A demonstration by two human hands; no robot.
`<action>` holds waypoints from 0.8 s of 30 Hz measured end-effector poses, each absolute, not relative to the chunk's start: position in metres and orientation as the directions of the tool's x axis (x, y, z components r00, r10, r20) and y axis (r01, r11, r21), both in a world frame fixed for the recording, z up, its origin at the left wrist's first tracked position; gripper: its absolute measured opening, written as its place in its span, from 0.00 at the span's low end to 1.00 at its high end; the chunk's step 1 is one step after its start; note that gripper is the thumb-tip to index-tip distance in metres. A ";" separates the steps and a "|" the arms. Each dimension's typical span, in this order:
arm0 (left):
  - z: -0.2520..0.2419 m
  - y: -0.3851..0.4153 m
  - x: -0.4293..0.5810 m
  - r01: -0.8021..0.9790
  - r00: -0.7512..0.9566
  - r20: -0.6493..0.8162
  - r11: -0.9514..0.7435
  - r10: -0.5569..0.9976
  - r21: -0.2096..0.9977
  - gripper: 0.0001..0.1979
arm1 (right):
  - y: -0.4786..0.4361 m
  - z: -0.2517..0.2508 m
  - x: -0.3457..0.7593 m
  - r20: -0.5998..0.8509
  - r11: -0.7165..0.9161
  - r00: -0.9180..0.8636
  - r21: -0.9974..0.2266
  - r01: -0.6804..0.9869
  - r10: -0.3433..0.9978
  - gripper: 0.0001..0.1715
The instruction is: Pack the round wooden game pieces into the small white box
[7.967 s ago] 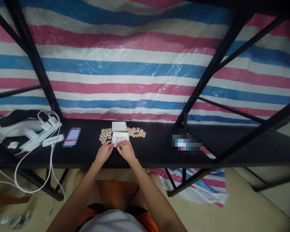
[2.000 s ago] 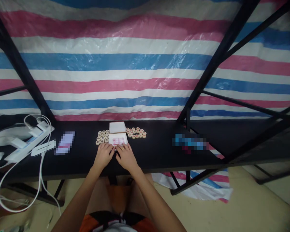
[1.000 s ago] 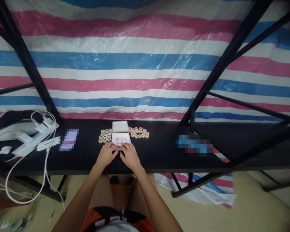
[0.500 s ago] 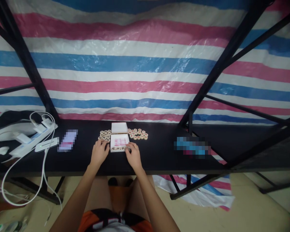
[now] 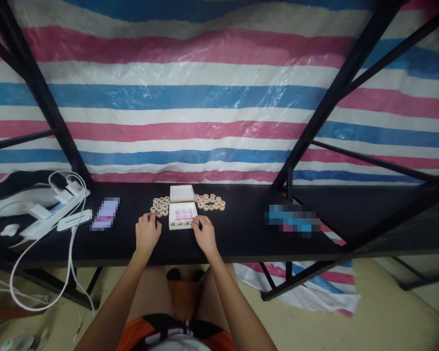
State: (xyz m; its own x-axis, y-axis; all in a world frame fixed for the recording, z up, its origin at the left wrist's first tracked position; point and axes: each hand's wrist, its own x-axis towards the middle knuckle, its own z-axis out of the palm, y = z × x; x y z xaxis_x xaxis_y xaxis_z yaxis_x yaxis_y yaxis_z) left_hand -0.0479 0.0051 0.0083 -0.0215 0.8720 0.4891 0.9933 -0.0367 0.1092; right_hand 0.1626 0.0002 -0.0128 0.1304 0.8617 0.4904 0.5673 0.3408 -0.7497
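Observation:
A small white box (image 5: 183, 225) lies with its lid (image 5: 181, 193) folded back on the black table. A pink grid marks its inside, and several round Chinese chess pieces (image 5: 181, 224) stand in a row along its near side. My right hand (image 5: 205, 236) has its bent fingers at the box's near right corner, hiding that end of the row. Left of the box, my left hand (image 5: 148, 233) rests palm down with fingers out, their tips close to a cluster of dark-marked chess pieces (image 5: 161, 205). Red-marked chess pieces (image 5: 209, 201) lie right of the box.
To the left are a blurred phone (image 5: 105, 213), a white device (image 5: 74, 220) and a power strip (image 5: 54, 214) with looping cables. A blurred blue object (image 5: 291, 218) lies to the right. Black frame posts (image 5: 310, 122) and a striped sheet (image 5: 190, 97) stand behind the table.
My left hand has drawn away from the box's left side, toward the left. My right hand stays at the box's right corner. The view has shifted slightly.

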 end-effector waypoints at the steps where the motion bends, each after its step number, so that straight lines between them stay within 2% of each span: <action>1: 0.008 0.005 -0.048 0.994 -0.045 0.489 -0.010 0.871 0.109 0.15 | 0.000 -0.013 0.163 0.493 0.340 0.131 -0.745 0.574 0.860 0.13; 5: 0.008 0.004 -0.047 0.994 -0.086 0.481 0.043 0.873 0.099 0.16 | 0.001 -0.013 0.163 0.492 0.333 0.130 -0.738 0.586 0.861 0.13; 15: 0.008 0.003 -0.048 0.995 -0.083 0.475 0.049 0.876 0.082 0.10 | 0.001 -0.013 0.164 0.485 0.340 0.132 -0.757 0.558 0.864 0.13; 21: 0.009 0.004 -0.048 0.987 -0.100 0.489 0.025 0.867 0.158 0.11 | 0.001 -0.012 0.164 0.480 0.343 0.128 -0.765 0.545 0.868 0.13; 24: 0.010 0.006 -0.048 0.975 -0.044 0.496 -0.071 0.867 0.210 0.13 | 0.000 -0.012 0.164 0.471 0.337 0.131 -0.774 0.536 0.872 0.14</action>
